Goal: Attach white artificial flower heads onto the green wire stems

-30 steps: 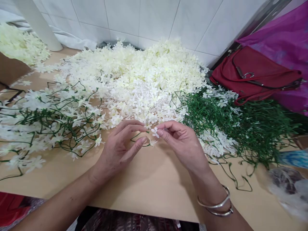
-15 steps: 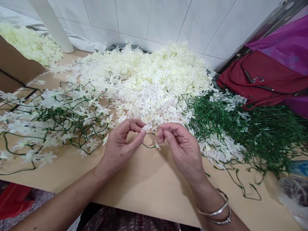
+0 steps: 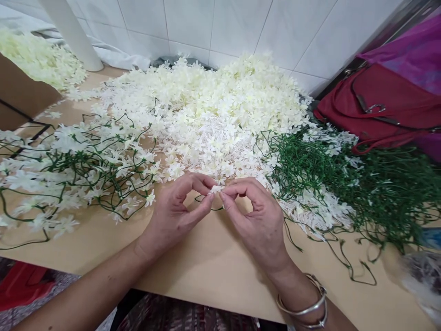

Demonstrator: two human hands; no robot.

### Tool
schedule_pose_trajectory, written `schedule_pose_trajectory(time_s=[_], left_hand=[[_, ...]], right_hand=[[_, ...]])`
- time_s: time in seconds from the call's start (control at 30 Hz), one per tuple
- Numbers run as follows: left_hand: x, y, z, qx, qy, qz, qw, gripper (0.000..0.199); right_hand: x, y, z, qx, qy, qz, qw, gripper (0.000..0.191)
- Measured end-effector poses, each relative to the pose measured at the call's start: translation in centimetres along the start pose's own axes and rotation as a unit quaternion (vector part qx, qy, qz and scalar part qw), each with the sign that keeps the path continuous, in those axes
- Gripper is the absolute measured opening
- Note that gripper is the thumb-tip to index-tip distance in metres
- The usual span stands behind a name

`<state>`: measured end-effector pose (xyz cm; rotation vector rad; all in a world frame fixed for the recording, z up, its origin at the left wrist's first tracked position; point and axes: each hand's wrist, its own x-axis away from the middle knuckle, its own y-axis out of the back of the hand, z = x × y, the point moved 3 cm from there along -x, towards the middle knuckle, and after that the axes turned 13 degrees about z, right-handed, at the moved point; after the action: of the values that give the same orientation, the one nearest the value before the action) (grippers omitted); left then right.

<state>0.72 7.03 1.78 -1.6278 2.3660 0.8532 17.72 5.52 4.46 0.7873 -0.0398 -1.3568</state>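
Observation:
My left hand (image 3: 175,211) and my right hand (image 3: 257,220) meet fingertip to fingertip over the tan table (image 3: 213,266). Between them they pinch a small white flower (image 3: 217,189) and a thin green stem (image 3: 203,202) that curls below the fingers. Just behind the hands lies a large heap of loose white flowers (image 3: 213,110). Two silver bangles (image 3: 306,305) circle my right wrist.
Green stems with white flowers on them (image 3: 79,161) spread over the table's left. A tangle of bare green stems (image 3: 351,184) lies at the right, with a red bag (image 3: 382,110) and purple cloth (image 3: 413,55) behind. A cardboard box (image 3: 20,96) holding more flowers stands far left. White tiles back the table.
My fingertips have come together: the right hand's flower now sits pinched between both hands at the stem's tip. The camera has shifted slightly.

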Motion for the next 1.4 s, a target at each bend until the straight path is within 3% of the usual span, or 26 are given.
schedule_pose_trajectory(time_s=[0.2, 0.33, 0.53, 0.8, 1.0, 1.1, 1.23, 1.4], left_hand=[[-0.1, -0.1, -0.7, -0.136, -0.051, 0.016, 0.989, 0.014], [0.0, -0.2, -0.5, -0.142, -0.054, 0.025, 0.988, 0.013], [-0.3, 0.1, -1.1, -0.145, -0.074, 0.003, 0.987, 0.011], [-0.3, 0.1, -0.9, -0.100, -0.062, 0.025, 0.993, 0.011], [0.1, 0.0, 0.4, 0.044, -0.001, 0.050, 0.998, 0.008], [0.2, -0.1, 0.6, 0.073, 0.012, 0.064, 0.995, 0.005], [0.1, 0.0, 0.0, 0.042, 0.021, 0.054, 0.997, 0.006], [-0.1, 0.5, 0.0, -0.124, 0.031, -0.015, 0.992, 0.010]], right_hand=[[0.4, -0.5, -0.3, -0.073, -0.056, -0.003, 0.996, 0.015], [0.4, -0.6, -0.6, -0.146, -0.105, 0.005, 0.984, 0.010], [0.4, -0.1, -1.1, -0.194, -0.148, 0.024, 0.970, 0.026], [0.3, -0.2, -1.1, -0.199, -0.126, 0.044, 0.971, 0.031], [-0.1, 0.2, -0.8, -0.144, -0.063, 0.067, 0.985, 0.019], [-0.1, 0.4, -1.0, -0.143, -0.066, 0.068, 0.985, 0.012], [-0.2, 1.0, -1.3, -0.142, -0.069, 0.037, 0.987, 0.006], [-0.4, 2.1, -2.8, -0.227, -0.064, -0.040, 0.971, 0.008]])
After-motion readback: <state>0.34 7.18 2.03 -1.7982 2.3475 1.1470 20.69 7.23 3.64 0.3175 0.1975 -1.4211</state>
